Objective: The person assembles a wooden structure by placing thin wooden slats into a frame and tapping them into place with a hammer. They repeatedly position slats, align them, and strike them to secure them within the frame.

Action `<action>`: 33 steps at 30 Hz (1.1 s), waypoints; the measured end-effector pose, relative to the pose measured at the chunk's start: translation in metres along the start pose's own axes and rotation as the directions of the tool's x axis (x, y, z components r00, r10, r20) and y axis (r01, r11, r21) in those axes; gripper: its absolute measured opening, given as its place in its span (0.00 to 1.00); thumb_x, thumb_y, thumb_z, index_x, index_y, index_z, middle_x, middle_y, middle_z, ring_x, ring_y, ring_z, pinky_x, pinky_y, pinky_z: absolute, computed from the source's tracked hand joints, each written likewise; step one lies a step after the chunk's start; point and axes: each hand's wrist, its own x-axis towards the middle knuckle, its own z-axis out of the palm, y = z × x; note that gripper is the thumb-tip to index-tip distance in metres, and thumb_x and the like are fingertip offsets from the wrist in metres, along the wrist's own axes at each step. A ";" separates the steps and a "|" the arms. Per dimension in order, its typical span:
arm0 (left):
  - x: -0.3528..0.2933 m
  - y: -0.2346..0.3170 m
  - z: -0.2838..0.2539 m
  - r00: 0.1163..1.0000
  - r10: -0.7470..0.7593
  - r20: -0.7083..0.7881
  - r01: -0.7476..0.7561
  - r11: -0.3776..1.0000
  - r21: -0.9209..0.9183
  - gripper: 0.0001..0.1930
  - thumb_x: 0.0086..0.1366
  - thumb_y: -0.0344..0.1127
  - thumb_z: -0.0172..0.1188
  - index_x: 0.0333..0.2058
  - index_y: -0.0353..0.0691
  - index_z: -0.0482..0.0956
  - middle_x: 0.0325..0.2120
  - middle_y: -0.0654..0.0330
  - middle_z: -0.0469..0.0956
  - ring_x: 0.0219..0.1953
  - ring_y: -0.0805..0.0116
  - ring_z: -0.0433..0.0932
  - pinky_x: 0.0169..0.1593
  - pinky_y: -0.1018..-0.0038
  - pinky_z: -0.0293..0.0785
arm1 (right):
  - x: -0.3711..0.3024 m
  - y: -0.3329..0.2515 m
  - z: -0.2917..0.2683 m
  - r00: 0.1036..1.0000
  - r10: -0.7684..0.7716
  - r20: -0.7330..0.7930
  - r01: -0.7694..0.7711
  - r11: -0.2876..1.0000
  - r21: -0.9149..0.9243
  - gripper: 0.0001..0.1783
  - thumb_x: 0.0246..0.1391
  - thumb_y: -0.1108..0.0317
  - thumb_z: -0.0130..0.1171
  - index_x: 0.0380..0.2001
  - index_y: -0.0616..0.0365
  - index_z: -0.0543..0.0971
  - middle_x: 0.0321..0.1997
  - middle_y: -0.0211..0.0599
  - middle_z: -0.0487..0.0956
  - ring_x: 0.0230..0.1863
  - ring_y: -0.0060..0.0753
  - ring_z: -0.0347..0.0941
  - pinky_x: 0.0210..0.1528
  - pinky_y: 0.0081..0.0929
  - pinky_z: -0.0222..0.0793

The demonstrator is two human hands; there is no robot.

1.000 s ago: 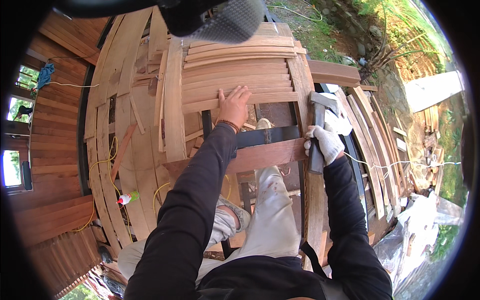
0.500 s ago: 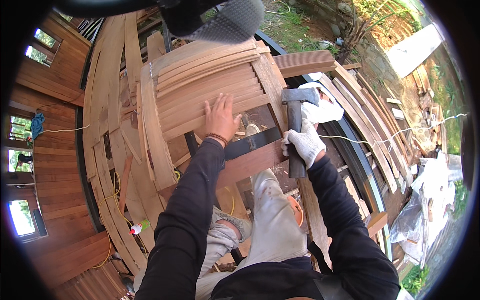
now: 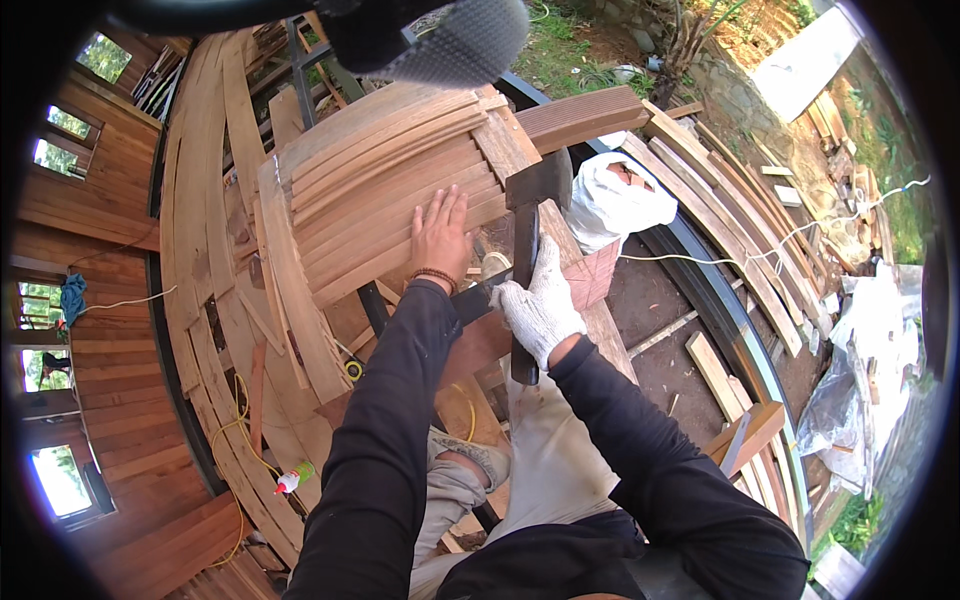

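From left to right, the left hand (image 3: 440, 240), bare and beaded at the wrist, lies flat with fingers stretched over the near edge of a panel of pale slats (image 3: 390, 215), grasping nothing. Just in front of that edge is an open gap. Next, the right hand (image 3: 543, 308), in a white knit glove, is closed around the handle of a hatchet (image 3: 538, 184), its dark head pointing away from the person. Just beyond the glove is the end of a reddish board (image 3: 592, 278); farther right, bare earth lies between the panel and a black beam (image 3: 745, 325).

The left forearm covers part of the reddish board, the glove hides the middle of the handle, and a dark mesh-covered shape (image 3: 455, 45) cuts across the top.

At far left stands a reddish plank wall (image 3: 120, 380) with windows, then loose decking carrying a yellow cord (image 3: 240, 420), a red-tipped bottle (image 3: 293, 478) and a small yellow-and-black round object (image 3: 353, 369). On the right are a white sack (image 3: 615, 200), stacked boards and crumpled clear plastic (image 3: 850, 400).
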 end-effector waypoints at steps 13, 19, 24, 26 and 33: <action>-0.001 0.005 -0.001 1.000 0.006 -0.002 -0.006 1.000 -0.025 0.37 0.71 0.48 0.63 0.74 0.49 0.62 0.77 0.61 0.60 0.78 0.55 0.55 0.78 0.42 0.47 | -0.006 0.008 -0.017 0.998 0.046 -0.045 -0.025 0.918 0.396 0.43 0.55 0.78 0.57 0.72 0.60 0.53 0.32 0.41 0.78 0.27 0.28 0.77 0.26 0.28 0.75; 0.000 0.007 -0.002 1.000 0.000 0.008 -0.001 1.000 0.027 0.38 0.70 0.51 0.63 0.75 0.51 0.62 0.77 0.63 0.59 0.79 0.57 0.54 0.79 0.43 0.45 | 0.011 -0.016 -0.009 0.950 0.218 0.224 -0.282 0.908 0.311 0.45 0.56 0.77 0.58 0.73 0.55 0.50 0.32 0.42 0.78 0.24 0.30 0.76 0.23 0.30 0.74; 0.000 0.006 -0.004 1.000 -0.009 0.017 0.009 1.000 0.016 0.36 0.72 0.49 0.61 0.75 0.51 0.60 0.77 0.62 0.57 0.79 0.56 0.53 0.79 0.42 0.44 | 0.000 0.008 -0.005 1.000 -0.016 0.027 0.010 0.978 0.208 0.45 0.54 0.75 0.60 0.71 0.67 0.50 0.38 0.46 0.78 0.27 0.34 0.78 0.26 0.33 0.76; 0.000 0.006 -0.004 1.000 -0.003 0.011 0.003 1.000 0.018 0.37 0.72 0.49 0.61 0.75 0.51 0.60 0.77 0.62 0.58 0.79 0.56 0.52 0.79 0.42 0.45 | -0.003 0.008 -0.002 0.998 0.026 0.050 -0.039 0.960 0.278 0.46 0.53 0.74 0.61 0.72 0.64 0.50 0.37 0.45 0.77 0.27 0.35 0.78 0.26 0.35 0.77; -0.004 0.005 -0.004 0.999 -0.019 0.041 0.018 1.000 0.019 0.36 0.72 0.50 0.60 0.75 0.51 0.61 0.77 0.63 0.57 0.80 0.57 0.51 0.79 0.43 0.44 | -0.007 -0.001 -0.018 0.990 0.103 0.094 -0.136 0.866 0.482 0.41 0.57 0.80 0.54 0.72 0.56 0.50 0.31 0.37 0.74 0.25 0.26 0.75 0.21 0.28 0.75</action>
